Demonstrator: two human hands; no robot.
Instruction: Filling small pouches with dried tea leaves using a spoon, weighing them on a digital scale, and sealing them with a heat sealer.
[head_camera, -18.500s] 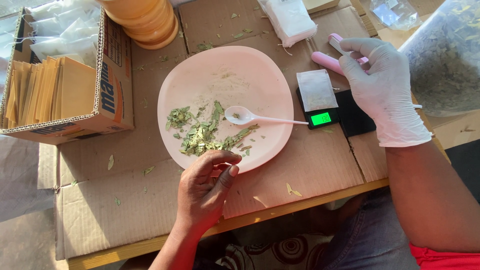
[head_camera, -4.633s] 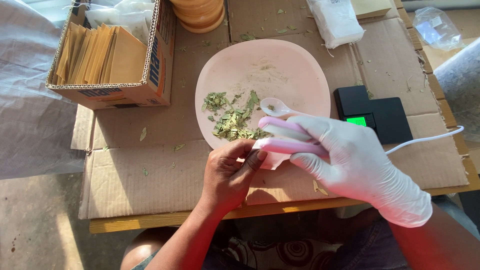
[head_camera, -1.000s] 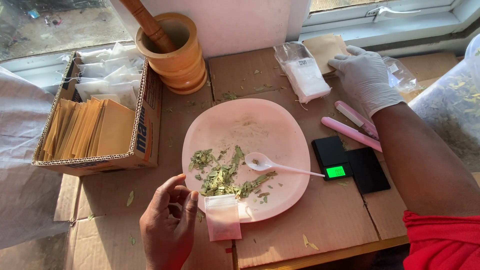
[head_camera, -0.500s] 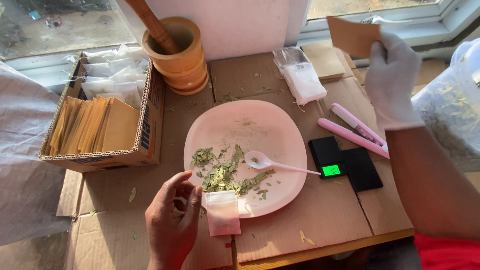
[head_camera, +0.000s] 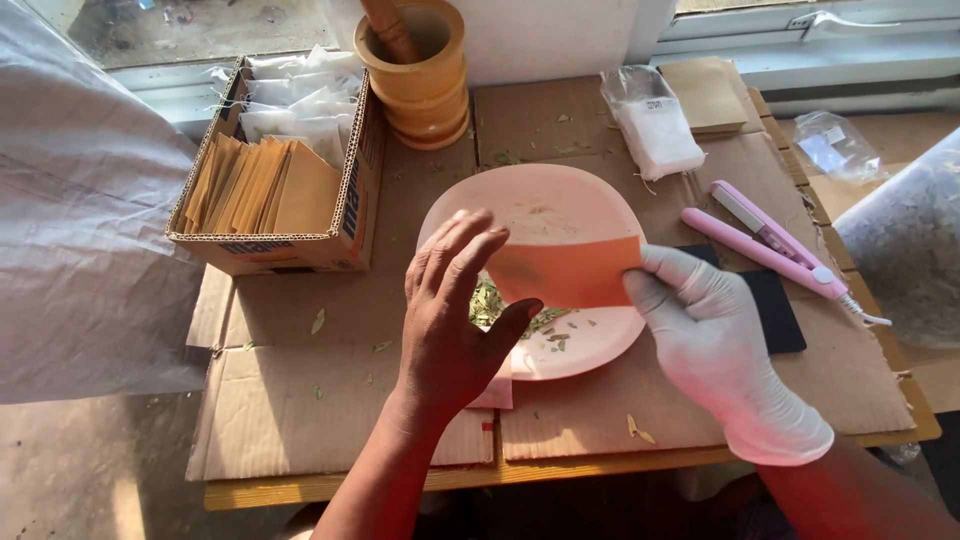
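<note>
Head camera, looking down: I hold a small brown paper envelope (head_camera: 570, 272) between both hands above a pink plate (head_camera: 545, 205) near the middle of the table (head_camera: 340, 420). My bare left hand (head_camera: 455, 315) has its fingers spread, its thumb pressing the envelope's lower left corner. My right hand (head_camera: 715, 335), in a white glove, pinches the envelope's right edge between thumb and fingers. Green dried leaves (head_camera: 487, 300) lie on the plate, partly hidden behind my hands. A cardboard box (head_camera: 275, 180) of more brown envelopes sits at the table's far left corner, with a wooden mortar and pestle (head_camera: 420, 65) beside it along the far edge. A pink sealing tool (head_camera: 765, 240) lies toward the right edge, just beyond a black scale (head_camera: 775, 310).
</note>
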